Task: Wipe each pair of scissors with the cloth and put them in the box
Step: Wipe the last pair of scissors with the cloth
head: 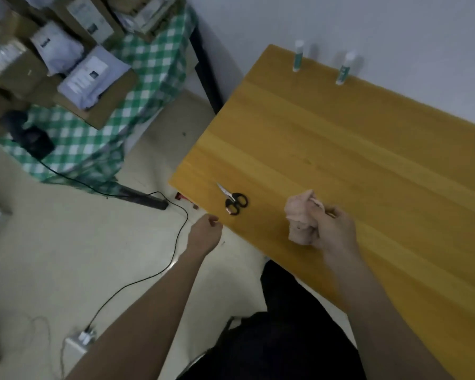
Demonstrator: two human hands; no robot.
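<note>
Right hand [332, 229] is gripping the bunched cloth [302, 218] over the counter [368, 149]; left hand [206, 234], fingers curled and hidden, is hovering near black-handled scissors [232, 200].

Ahead of you, two white-and-green tubes [298, 55] [345, 68] stand upright at the far edge of the wooden table [368, 149]. Off to your left, a green checked cloth [148, 75] carries piled cardboard boxes [17, 69], and a black cable [137, 275] snakes across the pale floor [52, 242].

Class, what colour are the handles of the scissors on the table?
Black handles on the scissors, seen in the head view.
</note>
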